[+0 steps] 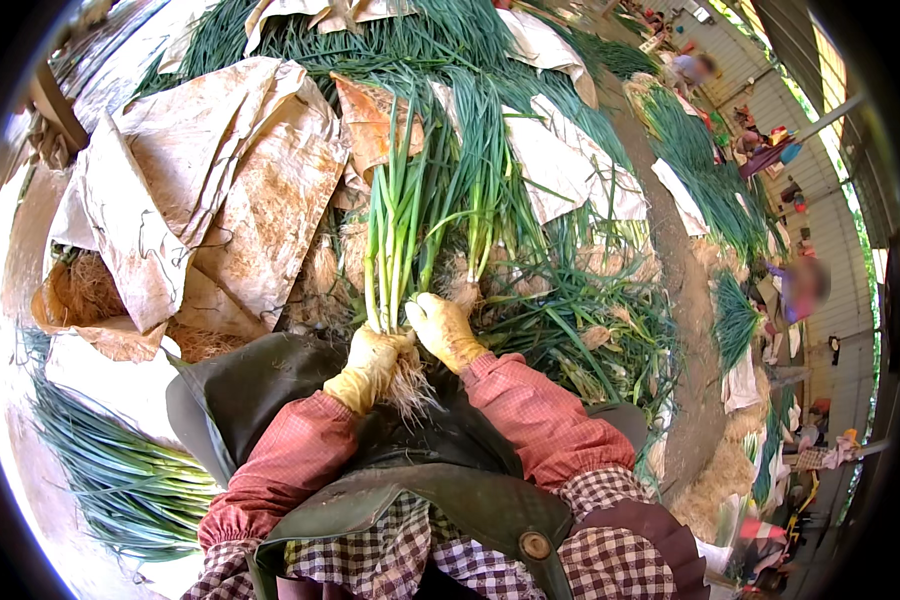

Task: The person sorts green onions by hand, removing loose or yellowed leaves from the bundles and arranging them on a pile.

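A small bunch of green onions [388, 250] stands upright in front of me, its leaves pointing away and its pale roots [408, 390] hanging over my lap. My left hand [368, 368], in a yellow glove, is closed around the white stems just above the roots. My right hand [444, 330], gloved the same way, is curled at the right side of the bunch. Its fingertips are pressed together at the base of a green onion stalk, though the exact grip is partly hidden. A dark apron [300, 385] covers my lap below both hands.
Loose green leaves and trimmings [600, 340] are heaped to my right. Stained sacking [220, 170] covers a pile at the left. More green onions [120, 480] lie at the lower left, with others at the far side. Beyond an earthen path [685, 350], people sit among further piles.
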A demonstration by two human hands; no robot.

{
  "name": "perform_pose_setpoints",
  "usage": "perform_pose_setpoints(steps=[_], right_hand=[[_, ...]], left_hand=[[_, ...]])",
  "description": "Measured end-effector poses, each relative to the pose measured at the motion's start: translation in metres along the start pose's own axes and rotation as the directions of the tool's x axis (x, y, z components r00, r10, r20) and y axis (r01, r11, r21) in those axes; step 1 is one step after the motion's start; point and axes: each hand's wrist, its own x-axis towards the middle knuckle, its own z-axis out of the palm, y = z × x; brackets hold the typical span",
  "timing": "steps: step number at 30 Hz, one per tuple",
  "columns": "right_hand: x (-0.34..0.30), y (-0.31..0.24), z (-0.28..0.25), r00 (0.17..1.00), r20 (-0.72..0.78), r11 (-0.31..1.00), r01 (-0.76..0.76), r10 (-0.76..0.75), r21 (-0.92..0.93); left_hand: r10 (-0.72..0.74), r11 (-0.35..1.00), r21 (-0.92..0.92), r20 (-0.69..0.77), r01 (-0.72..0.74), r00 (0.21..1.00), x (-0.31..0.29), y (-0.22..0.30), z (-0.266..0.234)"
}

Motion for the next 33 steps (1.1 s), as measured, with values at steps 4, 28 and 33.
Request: perform_pose_setpoints(steps=[4,28,33], right_hand=[[-0.019,-0.023,-0.004,0.997,-0.005,0.928,-0.065,0.072,0.367],[0.057,0.018,-0.017,0.982,0.175,0.928,0.007,0.063,-0.372],[0.030,-0.011,-0.036,0.970,0.123,0.973,0.192,-0.208,0.130]], left_hand=[[0.038,0.999,-0.014,0.004,-0.038,0.999,0.001,0.001,-0.007],[-0.100,0.993,0.054,-0.045,0.102,0.994,-0.007,-0.002,0.002],[-0.186,0.981,0.048,0.007,0.186,0.982,-0.009,0.005,0.000]])
